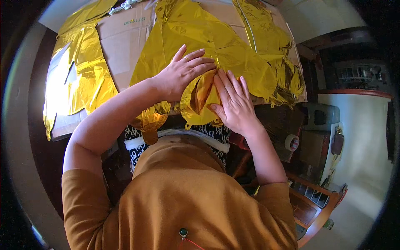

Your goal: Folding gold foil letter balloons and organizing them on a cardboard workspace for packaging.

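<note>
A large sheet of shiny gold foil (191, 33), which looks like a flat foil balloon, lies over the cardboard in front of me. Its near edge has folds and a small tab with a hole. My left hand (187, 71) rests flat on the foil, fingers stretched to the right, with a ring on one finger. Just to its right, my right hand (233, 98) presses on the foil with straight fingers and the thumb apart. Between the hands the foil bulges in a crumpled fold (202, 93). What lies under the palms is hidden.
Brown cardboard (123, 54) covers the work surface. More gold foil (89, 62) hangs over its left side, and another piece (266, 29) lies at the right. A tape roll (292, 142) and a wooden chair (310, 204) are at my right.
</note>
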The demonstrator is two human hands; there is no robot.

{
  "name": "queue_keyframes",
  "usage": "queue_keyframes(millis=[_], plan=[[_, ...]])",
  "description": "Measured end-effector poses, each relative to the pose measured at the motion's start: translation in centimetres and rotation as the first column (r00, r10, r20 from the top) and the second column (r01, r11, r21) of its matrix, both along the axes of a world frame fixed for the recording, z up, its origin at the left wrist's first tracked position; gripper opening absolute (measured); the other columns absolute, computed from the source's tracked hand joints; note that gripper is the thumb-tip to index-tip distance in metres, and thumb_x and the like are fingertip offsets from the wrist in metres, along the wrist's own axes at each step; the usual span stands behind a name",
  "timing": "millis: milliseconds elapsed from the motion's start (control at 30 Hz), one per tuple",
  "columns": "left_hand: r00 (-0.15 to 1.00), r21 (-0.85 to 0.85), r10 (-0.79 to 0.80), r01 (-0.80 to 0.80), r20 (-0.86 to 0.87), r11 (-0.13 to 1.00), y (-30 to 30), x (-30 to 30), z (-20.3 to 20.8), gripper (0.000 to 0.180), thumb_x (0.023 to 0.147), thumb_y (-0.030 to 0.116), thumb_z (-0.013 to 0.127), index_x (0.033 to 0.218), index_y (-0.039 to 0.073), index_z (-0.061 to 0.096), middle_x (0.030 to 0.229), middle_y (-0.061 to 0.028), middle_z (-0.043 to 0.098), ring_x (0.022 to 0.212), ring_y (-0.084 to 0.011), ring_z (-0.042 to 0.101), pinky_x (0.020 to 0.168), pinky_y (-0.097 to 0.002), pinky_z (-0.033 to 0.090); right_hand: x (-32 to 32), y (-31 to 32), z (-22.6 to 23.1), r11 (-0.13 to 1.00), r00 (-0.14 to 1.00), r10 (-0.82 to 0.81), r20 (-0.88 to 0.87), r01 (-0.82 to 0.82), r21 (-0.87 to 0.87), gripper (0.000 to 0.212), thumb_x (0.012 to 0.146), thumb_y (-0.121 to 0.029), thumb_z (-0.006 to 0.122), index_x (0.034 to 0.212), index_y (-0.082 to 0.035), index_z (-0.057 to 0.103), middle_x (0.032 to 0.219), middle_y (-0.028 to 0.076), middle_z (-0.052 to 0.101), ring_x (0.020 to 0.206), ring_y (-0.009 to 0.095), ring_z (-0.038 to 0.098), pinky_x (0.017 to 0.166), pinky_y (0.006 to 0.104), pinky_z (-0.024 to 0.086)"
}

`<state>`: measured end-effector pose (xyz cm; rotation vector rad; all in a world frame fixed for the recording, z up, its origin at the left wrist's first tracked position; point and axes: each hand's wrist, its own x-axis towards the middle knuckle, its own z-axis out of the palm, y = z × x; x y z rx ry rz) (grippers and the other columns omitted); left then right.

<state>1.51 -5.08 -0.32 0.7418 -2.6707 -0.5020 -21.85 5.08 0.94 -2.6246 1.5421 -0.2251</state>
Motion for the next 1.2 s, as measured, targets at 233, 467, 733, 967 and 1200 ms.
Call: queue_keyframes(millis=[233,467,733,967,1200], plan=[[0.921,0.15,0.054,0.005,-0.386,0.989,-0.2,-0.3,3.1,0.034,0.093,0.014,0.061,0.126,0.008,0.061,0.126,-0.0122,0.062,0.127,-0.0299,0.054,0.116,-0.0562,0.029,0.0,0.0,0.2,0.999,1.0,0.02,-0.011,-0.02,-0.048,0.07,0.092,-0.041,0.06,0.145,0.0,0.04,0.154,0.02,0.035,0.143,0.038,0.032,0.117,0.0562,0.021],[0.991,-0.134,-0.106,0.095,-0.076,0.986,-0.2,-1.9,-0.1,0.05,0.093,0.02,0.062,0.14,0.005,0.051,0.146,-0.0133,0.049,0.138,-0.0335,0.043,0.116,-0.0549,0.028,-0.2,0.0,-0.3,0.999,1.0,0.013,0.017,-0.013,-0.034,0.073,0.093,-0.043,0.058,0.149,-0.001,0.035,0.157,0.018,0.032,0.145,0.037,0.027,0.119,0.0553,0.017],[0.995,-0.129,-0.104,0.102,-0.009,0.986,-0.3,-1.8,-0.4,0.055,0.094,0.023,0.06,0.144,0.005,0.046,0.15,-0.0129,0.046,0.14,-0.0315,0.04,0.117,-0.0541,0.026,-4.2,0.4,0.4,0.988,0.933,0.144,0.331,-0.155,0.008,0.059,0.089,-0.02,0.056,0.145,-0.005,0.046,0.147,0.018,0.048,0.141,0.035,0.039,0.119,0.053,0.023],[0.996,-0.104,-0.09,0.089,-0.005,0.991,-0.2,-1.8,-0.2,0.054,0.094,0.022,0.059,0.144,0.005,0.047,0.15,-0.0132,0.045,0.141,-0.0312,0.039,0.118,-0.0535,0.025,-3.4,0.1,-0.1,0.979,0.984,0.176,0.008,-0.174,-0.108,0.065,0.079,-0.019,0.07,0.14,-0.005,0.052,0.147,0.015,0.048,0.138,0.032,0.043,0.118,0.0505,0.029],[0.996,-0.105,-0.091,0.089,-0.014,0.991,-0.2,-1.9,-0.2,0.051,0.096,0.022,0.057,0.143,0.005,0.048,0.149,-0.0133,0.047,0.141,-0.0312,0.04,0.118,-0.0534,0.025,-3.6,1.4,-1.3,0.919,0.969,0.24,0.064,-0.205,-0.336,0.03,0.094,-0.013,0.054,0.117,-0.004,0.07,0.13,0.012,0.063,0.126,0.027,0.057,0.114,0.0458,0.035]])
